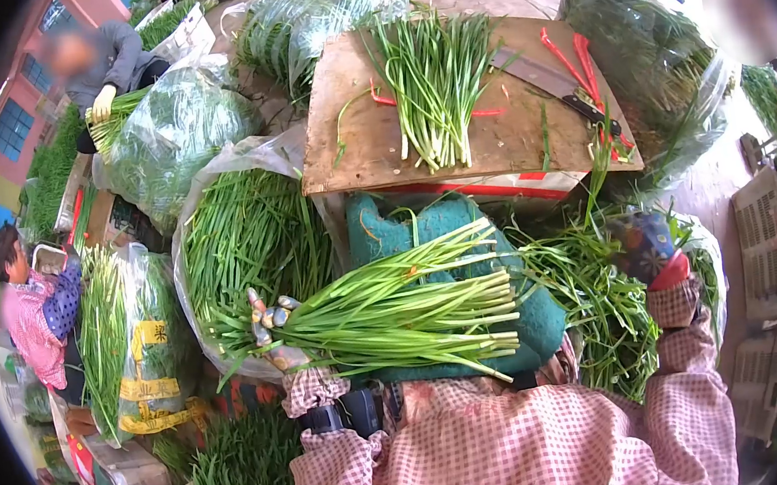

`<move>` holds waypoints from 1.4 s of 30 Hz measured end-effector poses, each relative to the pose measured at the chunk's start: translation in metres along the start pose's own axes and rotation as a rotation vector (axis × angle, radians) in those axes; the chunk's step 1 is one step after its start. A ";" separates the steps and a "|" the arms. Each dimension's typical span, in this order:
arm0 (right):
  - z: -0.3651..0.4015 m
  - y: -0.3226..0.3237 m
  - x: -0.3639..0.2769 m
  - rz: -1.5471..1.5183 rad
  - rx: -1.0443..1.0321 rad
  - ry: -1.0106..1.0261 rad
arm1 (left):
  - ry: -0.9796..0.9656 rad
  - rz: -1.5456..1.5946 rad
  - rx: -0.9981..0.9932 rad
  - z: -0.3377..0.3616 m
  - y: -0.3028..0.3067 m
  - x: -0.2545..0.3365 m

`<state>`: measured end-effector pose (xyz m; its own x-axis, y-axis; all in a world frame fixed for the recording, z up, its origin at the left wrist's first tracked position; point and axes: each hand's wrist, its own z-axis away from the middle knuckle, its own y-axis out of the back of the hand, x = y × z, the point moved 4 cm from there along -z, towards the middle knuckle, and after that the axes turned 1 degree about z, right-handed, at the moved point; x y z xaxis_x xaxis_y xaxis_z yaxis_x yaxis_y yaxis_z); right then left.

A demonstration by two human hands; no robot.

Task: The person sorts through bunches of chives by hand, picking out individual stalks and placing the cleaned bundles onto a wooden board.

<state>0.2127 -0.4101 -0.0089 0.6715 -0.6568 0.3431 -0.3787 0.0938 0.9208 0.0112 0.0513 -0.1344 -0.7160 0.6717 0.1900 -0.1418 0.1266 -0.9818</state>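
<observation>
My left hand (271,319), its fingers wrapped in light tape or glove tips, is closed round the leafy end of a bunch of garlic chives (396,313). The pale cut stems fan out to the right across a teal cushion (373,235) at my lap. Over a heap of loose chive leaves (595,315) on the right is my right hand (647,251), in a dark blue patterned glove with a red cuff. Its fingers do not show clearly, so whether it grips any leaves cannot be made out.
Ahead stands a wooden board (350,142) bearing another chive bunch (439,90), a knife (546,74) and red ties (570,62). An open bag of chives (254,228) sits at left, a full bag (637,36) at right. Two people (34,294) work at left.
</observation>
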 end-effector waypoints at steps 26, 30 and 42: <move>-0.127 0.039 -0.147 -2.305 -0.234 -0.274 | -0.041 -0.157 -0.065 0.009 -0.041 -0.001; -0.123 0.045 -0.153 -1.920 -0.184 -0.072 | -0.034 -0.141 -0.085 0.007 -0.040 -0.002; -0.131 0.003 -0.197 -1.052 -0.302 0.143 | -0.014 -0.131 -0.175 0.006 -0.049 -0.001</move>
<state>0.1631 -0.1820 -0.0498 0.6423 -0.4251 -0.6378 0.5832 -0.2690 0.7665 0.0149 0.0403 -0.0869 -0.7088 0.6313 0.3149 -0.1142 0.3378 -0.9343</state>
